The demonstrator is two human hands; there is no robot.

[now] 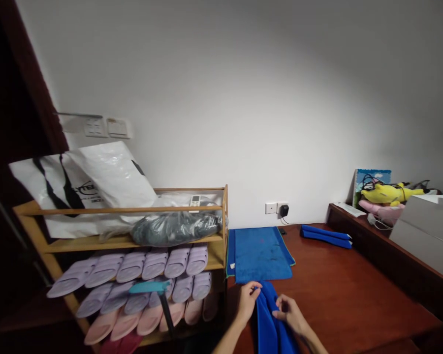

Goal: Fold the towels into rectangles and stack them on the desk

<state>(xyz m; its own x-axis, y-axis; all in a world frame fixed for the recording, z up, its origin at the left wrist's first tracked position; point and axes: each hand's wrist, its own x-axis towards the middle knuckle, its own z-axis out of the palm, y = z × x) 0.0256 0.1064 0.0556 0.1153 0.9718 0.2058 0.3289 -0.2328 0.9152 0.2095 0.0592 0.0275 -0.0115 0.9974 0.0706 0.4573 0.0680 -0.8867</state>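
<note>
A bright blue cloth (268,319) with long folds hangs at the near edge of the reddish wooden surface, its lower part running out of view. My left hand (248,301) pinches its upper left corner between thumb and fingers. At the right edge of the same cloth, my right hand (290,314) has curled fingers and thumb closed on the fabric. Just beyond my hands, flat blue towels (262,253) with a green-edged border lie stacked against the wall. A narrow folded blue cloth (327,236) rests farther right.
To the left stands a wooden shoe rack (121,211) with several slippers (155,264) and a white bag (96,187). A black plug (284,210) sits in the wall socket. On the right ledge are a yellow plush toy (386,193) and a white box (428,226).
</note>
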